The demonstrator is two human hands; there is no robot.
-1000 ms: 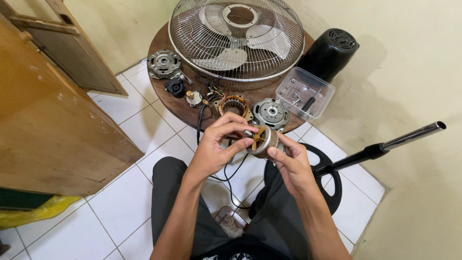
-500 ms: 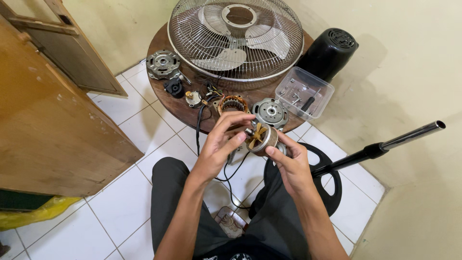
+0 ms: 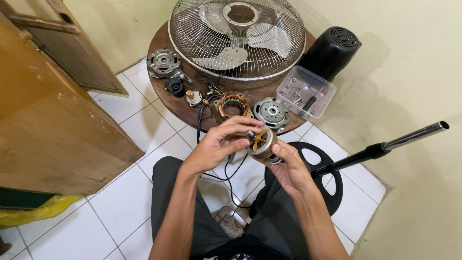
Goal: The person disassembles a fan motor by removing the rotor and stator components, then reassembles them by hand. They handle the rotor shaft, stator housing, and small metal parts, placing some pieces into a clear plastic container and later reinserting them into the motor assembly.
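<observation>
**Fan motor apart, rotor in your hands**

You held the rotor [image 3: 262, 143] up in front of you, above your lap and just short of the round wooden table [image 3: 159, 38]. Your right hand [image 3: 288, 168] cupped it from below, fingers closed around its body. Your left hand [image 3: 219, 144] came in from the side, fingertips pinched at the shaft end of the rotor, so both hands were grasping that 1 part.

Judging by the layout, the strip-down looked largely done. The stator with its copper windings [image 3: 234, 105] lay on the table, wires trailing off the edge towards your legs. 2 metal end covers were off: 1 [image 3: 272, 111] just beside the stator, the other [image 3: 163, 62] at the table's left side. The fan guard with its blades [image 3: 238, 36] rested flat at the back. A clear plastic box [image 3: 306, 92] held small bits, too small to tell apart. The black rear motor housing [image 3: 332, 50] stood on the floor by the wall, and the fan stand with its round base [image 3: 332, 178] lay tipped beside your right leg.

Nothing showed any part refitted; reassembly appeared wholly left to do.
</observation>
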